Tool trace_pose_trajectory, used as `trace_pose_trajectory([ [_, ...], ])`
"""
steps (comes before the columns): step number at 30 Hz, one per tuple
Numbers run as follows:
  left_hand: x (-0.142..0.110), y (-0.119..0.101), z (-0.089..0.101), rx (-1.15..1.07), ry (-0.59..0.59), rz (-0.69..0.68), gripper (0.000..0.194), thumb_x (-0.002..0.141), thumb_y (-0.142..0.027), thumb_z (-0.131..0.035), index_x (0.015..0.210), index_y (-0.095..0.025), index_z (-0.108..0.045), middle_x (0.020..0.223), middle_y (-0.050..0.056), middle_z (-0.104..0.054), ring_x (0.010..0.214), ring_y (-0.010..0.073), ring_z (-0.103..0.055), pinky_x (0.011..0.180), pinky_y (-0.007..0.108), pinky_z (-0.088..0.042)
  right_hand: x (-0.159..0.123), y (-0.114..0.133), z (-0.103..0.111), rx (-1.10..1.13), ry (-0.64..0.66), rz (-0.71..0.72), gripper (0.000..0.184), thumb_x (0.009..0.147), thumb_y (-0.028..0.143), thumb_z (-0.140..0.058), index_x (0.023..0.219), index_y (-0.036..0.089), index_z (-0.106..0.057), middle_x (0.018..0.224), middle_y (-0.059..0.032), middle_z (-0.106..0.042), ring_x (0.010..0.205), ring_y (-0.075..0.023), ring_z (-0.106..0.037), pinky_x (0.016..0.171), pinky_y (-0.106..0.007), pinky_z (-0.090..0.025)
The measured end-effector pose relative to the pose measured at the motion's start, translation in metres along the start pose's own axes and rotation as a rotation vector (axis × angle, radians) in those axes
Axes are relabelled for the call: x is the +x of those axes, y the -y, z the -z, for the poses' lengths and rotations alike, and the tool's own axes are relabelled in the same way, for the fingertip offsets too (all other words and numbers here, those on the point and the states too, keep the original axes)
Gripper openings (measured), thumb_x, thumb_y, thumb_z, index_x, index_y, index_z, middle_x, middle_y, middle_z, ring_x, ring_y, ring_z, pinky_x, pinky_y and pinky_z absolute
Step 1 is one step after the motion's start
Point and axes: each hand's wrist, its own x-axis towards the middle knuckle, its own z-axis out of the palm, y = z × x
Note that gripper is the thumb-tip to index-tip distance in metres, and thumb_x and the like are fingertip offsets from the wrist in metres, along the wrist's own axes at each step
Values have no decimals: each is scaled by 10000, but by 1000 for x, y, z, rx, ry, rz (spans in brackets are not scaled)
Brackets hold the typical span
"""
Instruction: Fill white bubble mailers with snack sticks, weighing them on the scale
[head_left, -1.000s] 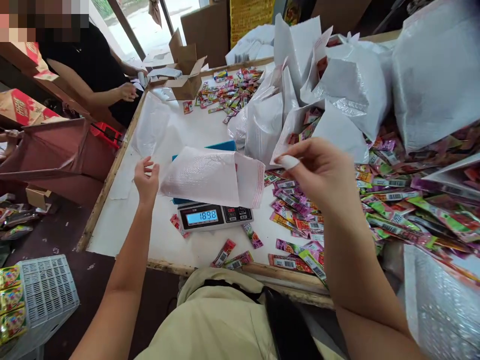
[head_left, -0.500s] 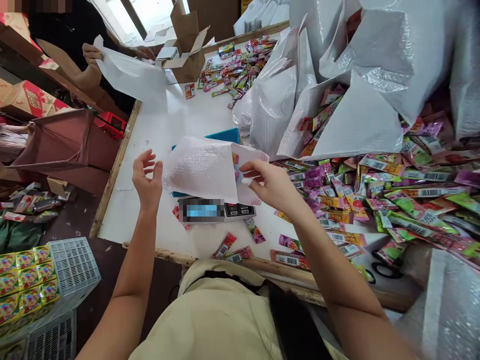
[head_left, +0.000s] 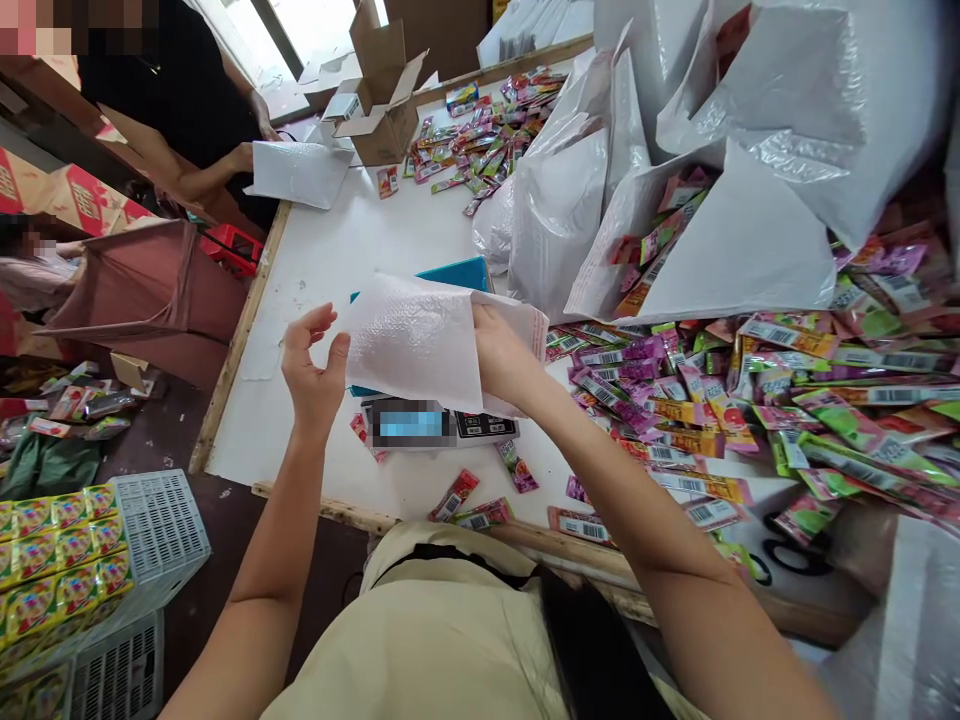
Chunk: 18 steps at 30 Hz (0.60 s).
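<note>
A white bubble mailer (head_left: 416, 345) lies over a digital scale (head_left: 442, 423) on the white table (head_left: 330, 260). My left hand (head_left: 313, 370) pinches the mailer's closed left end between thumb and fingers. My right hand (head_left: 501, 350) is pushed into the mailer's open right end; its fingers are hidden inside. A big heap of colourful snack sachets (head_left: 757, 400) lies just right of the scale.
Stuffed white mailers (head_left: 720, 240) stand behind the heap. Loose sachets (head_left: 457, 495) lie by the table's front edge, with more sachets and an open cardboard box (head_left: 379, 110) far back. Another person (head_left: 180, 110) handles a mailer at the far left corner. White crates (head_left: 150, 530) sit on the floor left.
My right hand went from above the sachet heap to the mailer's mouth and then inside it. My left hand closed on the mailer's left end. The other person laid a mailer down.
</note>
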Motion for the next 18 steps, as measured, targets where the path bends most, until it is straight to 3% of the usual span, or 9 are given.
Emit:
trace_pose_trajectory([
  [2, -5, -3, 0, 20, 62, -52, 516, 889, -542, -673, 1300, -237, -611, 1249, 107, -690, 1195, 257, -637, 1052, 443, -497, -7, 9, 17, 110, 5, -4, 434, 873, 76, -496, 1205, 248, -716, 1225, -82, -693, 1191, -283, -620, 1049, -508, -525],
  [5, -21, -5, -11, 57, 280, -128, 793, 690, -647, -825, 1327, -229, -608, 1400, 158, -620, 1368, 358, -515, 1167, 504, -392, -7, 37, 38, 282, 8, -20, 482, 867, 61, -434, 1209, 249, -717, 1168, -34, -726, 1120, -228, -665, 1011, -421, -549],
  [6, -25, -3, -18, 70, 334, -134, 817, 656, -647, -847, 1315, -221, -617, 1422, 174, -603, 1395, 381, -487, 1183, 508, -366, -3, 50, 42, 298, 8, -9, 493, 866, 66, -438, 1232, 249, -713, 1188, -30, -729, 1128, -226, -668, 1014, -411, -549],
  [8, -27, 8, -30, 103, 332, -124, 634, 714, -615, -808, 1186, -215, -671, 1325, 182, -652, 1319, 379, -547, 1131, 491, -399, 7, 79, 46, 266, 20, 57, 531, 854, 63, -457, 1287, 251, -701, 1261, -34, -719, 1187, -234, -655, 1052, -410, -535],
  [11, 6, 39, -28, 195, 124, -75, 295, 838, -516, -682, 827, -222, -654, 893, 109, -695, 932, 288, -646, 914, 438, -487, 21, 115, 55, 166, -9, 173, 598, 844, 31, -466, 1344, 280, -681, 1370, -34, -669, 1302, -228, -596, 1127, -409, -494],
  [13, 50, 63, -8, 299, -75, 26, 329, 847, -470, -663, 665, -223, -545, 684, 51, -588, 751, 237, -585, 830, 425, -489, 22, 122, 68, 112, -84, 186, 586, 868, 38, -478, 1352, 302, -675, 1408, -27, -641, 1333, -223, -573, 1141, -410, -487],
  [15, 101, 89, 21, 424, -249, 170, 439, 845, -456, -673, 567, -228, -421, 603, 27, -506, 708, 218, -561, 862, 456, -494, 16, 111, 85, 70, -156, 142, 527, 897, 76, -508, 1334, 315, -681, 1390, -24, -654, 1305, -230, -596, 1115, -417, -508],
  [16, 125, 103, 35, 478, -306, 218, 453, 859, -451, -660, 557, -221, -414, 618, 40, -539, 750, 233, -591, 908, 493, -493, 11, 99, 94, 48, -176, 104, 488, 907, 99, -523, 1313, 310, -691, 1351, -27, -678, 1264, -236, -624, 1087, -419, -527],
  [18, 167, 130, 57, 481, -392, 238, 380, 910, -462, -604, 656, -183, -558, 819, 85, -708, 937, 303, -659, 1004, 593, -467, -5, 67, 113, -13, -201, -18, 405, 917, 144, -541, 1251, 287, -722, 1240, -40, -731, 1138, -242, -686, 995, -411, -571],
])
